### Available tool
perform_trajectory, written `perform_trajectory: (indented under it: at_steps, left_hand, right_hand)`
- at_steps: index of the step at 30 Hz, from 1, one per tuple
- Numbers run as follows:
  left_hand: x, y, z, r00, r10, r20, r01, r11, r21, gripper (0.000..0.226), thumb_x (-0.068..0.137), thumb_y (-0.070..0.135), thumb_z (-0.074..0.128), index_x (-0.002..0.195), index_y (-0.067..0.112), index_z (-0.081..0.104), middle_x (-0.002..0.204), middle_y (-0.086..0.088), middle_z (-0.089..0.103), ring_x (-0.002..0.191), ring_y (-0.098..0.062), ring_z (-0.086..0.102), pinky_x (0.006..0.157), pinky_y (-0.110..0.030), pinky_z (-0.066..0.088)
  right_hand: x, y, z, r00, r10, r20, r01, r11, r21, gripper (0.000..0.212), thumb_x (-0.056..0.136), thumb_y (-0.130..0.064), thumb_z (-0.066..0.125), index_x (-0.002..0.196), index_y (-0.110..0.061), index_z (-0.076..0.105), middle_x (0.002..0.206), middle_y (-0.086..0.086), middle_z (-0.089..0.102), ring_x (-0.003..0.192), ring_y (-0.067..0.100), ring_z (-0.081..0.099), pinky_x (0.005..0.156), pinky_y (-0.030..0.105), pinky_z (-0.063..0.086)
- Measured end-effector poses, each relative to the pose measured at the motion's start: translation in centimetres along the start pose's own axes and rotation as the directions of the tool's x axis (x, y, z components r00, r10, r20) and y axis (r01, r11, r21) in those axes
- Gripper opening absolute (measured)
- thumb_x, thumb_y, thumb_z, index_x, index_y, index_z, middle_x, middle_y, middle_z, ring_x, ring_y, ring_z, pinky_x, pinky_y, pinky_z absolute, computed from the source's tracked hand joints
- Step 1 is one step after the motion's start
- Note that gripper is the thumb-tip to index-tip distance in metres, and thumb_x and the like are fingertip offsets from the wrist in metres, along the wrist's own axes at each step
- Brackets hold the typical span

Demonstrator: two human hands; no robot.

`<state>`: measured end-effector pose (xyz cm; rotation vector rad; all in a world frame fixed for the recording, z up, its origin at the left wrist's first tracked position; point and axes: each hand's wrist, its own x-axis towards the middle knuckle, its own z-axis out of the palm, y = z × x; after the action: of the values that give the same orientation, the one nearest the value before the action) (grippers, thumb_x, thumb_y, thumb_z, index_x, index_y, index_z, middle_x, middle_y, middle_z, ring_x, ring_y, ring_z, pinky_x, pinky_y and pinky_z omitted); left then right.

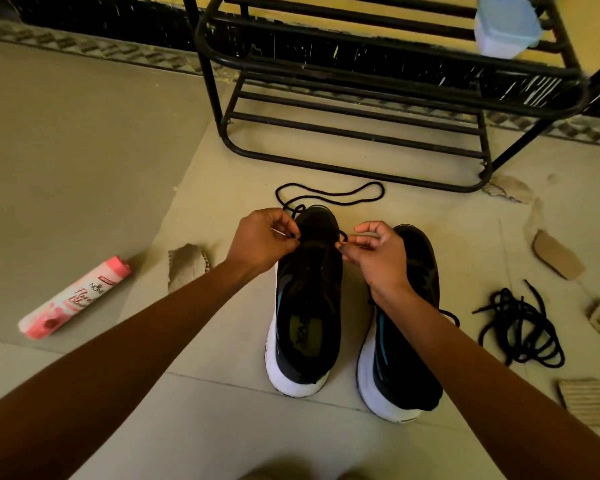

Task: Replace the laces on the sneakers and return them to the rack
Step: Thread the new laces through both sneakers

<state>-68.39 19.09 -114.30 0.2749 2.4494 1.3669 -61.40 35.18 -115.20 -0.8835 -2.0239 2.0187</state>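
Head camera looks down at 2 black sneakers with white soles, which stand side by side on the tiled floor (pixel 222 410), heels toward the person and toes toward the shoe rack (pixel 395 64). The left hand (pixel 260 242) is at the left side of the left sneaker (pixel 309 306), near the front eyelets. Its fingers are curled and the thumb and fingertips pinch the black lace (pixel 329 197). The right hand (pixel 381 254) is at the right side of the same sneaker. Its thumb and first finger pinch the other part of this lace, and the remaining fingers are bent loosely above. The free length of the lace lies as a long loop on the floor, between the toe of the sneaker and the bottom rail of the rack.

The right sneaker (pixel 395 375) stands just beside the left one and the right forearm covers part of it. On the floor to its right lies a tangled pile of loose black laces (pixel 520 327). A pink bottle (pixel 75 297) lies on its side well to the left. Several cardboard scraps (pixel 187 266) are spread around. A pale plastic container (pixel 506 26) sits on an upper shelf of the rack.
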Motion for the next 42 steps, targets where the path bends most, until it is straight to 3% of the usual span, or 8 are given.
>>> perform_trajectory:
  at_steps: [9, 14, 20, 23, 26, 31, 35, 42]
  left_hand:
    - [-0.3, 0.3, 0.1, 0.998, 0.057, -0.024, -0.055, 0.995, 0.084, 0.020, 0.075, 0.002, 0.072, 0.072, 0.019, 0.061, 0.079, 0.001, 0.066, 0.061, -0.003, 0.061, 0.057, -0.001, 0.042]
    - [-0.4, 0.2, 0.3, 0.999, 0.039, -0.033, -0.037, 0.998, 0.058, 0.029, 0.075, 0.003, 0.073, 0.067, 0.025, 0.057, 0.077, 0.001, 0.066, 0.062, -0.005, 0.062, 0.056, -0.002, 0.042]
    - [-0.7, 0.4, 0.3, 0.997, 0.057, -0.050, -0.054, 0.997, 0.060, 0.027, 0.077, 0.001, 0.069, 0.069, 0.024, 0.058, 0.070, 0.010, 0.061, 0.059, -0.001, 0.059, 0.057, -0.002, 0.041]
    - [-0.7, 0.8, 0.4, 0.994, 0.092, -0.064, -0.088, 0.994, 0.071, 0.022, 0.079, 0.000, 0.064, 0.075, 0.022, 0.065, 0.073, 0.013, 0.061, 0.064, -0.003, 0.059, 0.060, -0.004, 0.042]
    - [-0.6, 1.4, 0.6, 0.983, 0.180, 0.026, -0.182, 0.962, 0.206, 0.018, 0.081, 0.003, 0.063, 0.088, 0.016, 0.074, 0.078, 0.016, 0.053, 0.065, 0.000, 0.052, 0.065, 0.001, 0.037]
    - [-0.2, 1.1, 1.9, 0.968, 0.175, 0.178, -0.236, 0.875, 0.423, 0.019, 0.080, 0.017, 0.069, 0.099, 0.017, 0.073, 0.102, -0.002, 0.063, 0.079, -0.005, 0.050, 0.073, -0.011, 0.035]
    - [0.0, 1.3, 2.6, 0.973, 0.141, 0.185, -0.209, 0.879, 0.429, 0.018, 0.079, 0.014, 0.069, 0.097, 0.015, 0.074, 0.104, -0.003, 0.066, 0.090, -0.014, 0.061, 0.078, -0.014, 0.039]
    - [-0.3, 1.0, 3.0, 0.988, 0.112, 0.110, -0.143, 0.930, 0.340, 0.015, 0.078, 0.012, 0.071, 0.093, 0.012, 0.074, 0.097, -0.002, 0.067, 0.079, -0.006, 0.055, 0.074, -0.014, 0.040]
  right_hand:
    - [0.0, 0.7, 0.3, 0.995, -0.101, 0.020, 0.102, 0.994, -0.030, 0.034, 0.077, 0.008, 0.069, 0.084, -0.019, 0.048, 0.086, 0.010, 0.066, 0.077, 0.016, 0.067, 0.066, 0.021, 0.056]
    - [-0.1, 1.2, 0.4, 0.980, -0.199, 0.019, 0.200, 0.971, -0.134, 0.038, 0.077, 0.006, 0.071, 0.081, -0.024, 0.047, 0.081, 0.002, 0.066, 0.081, 0.014, 0.067, 0.076, 0.033, 0.057]
    - [-0.2, 1.6, 0.6, 0.980, -0.200, -0.010, 0.198, 0.973, -0.115, 0.039, 0.077, 0.005, 0.070, 0.081, -0.024, 0.045, 0.080, 0.002, 0.065, 0.079, 0.017, 0.066, 0.077, 0.039, 0.057]
    - [-0.3, 1.6, 0.6, 0.983, -0.182, -0.038, 0.179, 0.981, -0.081, 0.039, 0.078, 0.006, 0.070, 0.081, -0.023, 0.044, 0.077, -0.001, 0.063, 0.074, 0.012, 0.064, 0.075, 0.037, 0.057]
    - [-0.1, 1.6, 0.6, 0.985, -0.160, -0.064, 0.158, 0.987, -0.038, 0.038, 0.079, 0.007, 0.069, 0.082, -0.022, 0.044, 0.076, -0.001, 0.062, 0.072, 0.008, 0.064, 0.075, 0.035, 0.056]
    - [-0.2, 1.7, 0.6, 0.990, -0.138, -0.039, 0.138, 0.990, -0.002, 0.037, 0.080, 0.009, 0.066, 0.082, -0.020, 0.043, 0.076, 0.000, 0.062, 0.066, 0.001, 0.063, 0.068, 0.024, 0.056]
    - [-0.5, 1.8, 0.7, 0.991, -0.129, -0.024, 0.129, 0.992, -0.003, 0.037, 0.080, 0.007, 0.067, 0.081, -0.020, 0.042, 0.077, 0.002, 0.062, 0.070, 0.005, 0.063, 0.070, 0.026, 0.055]
    - [-0.6, 1.8, 0.8, 0.995, -0.098, 0.012, 0.097, 0.995, 0.037, 0.034, 0.084, 0.008, 0.061, 0.081, -0.019, 0.041, 0.081, 0.005, 0.062, 0.077, 0.009, 0.063, 0.066, 0.017, 0.054]
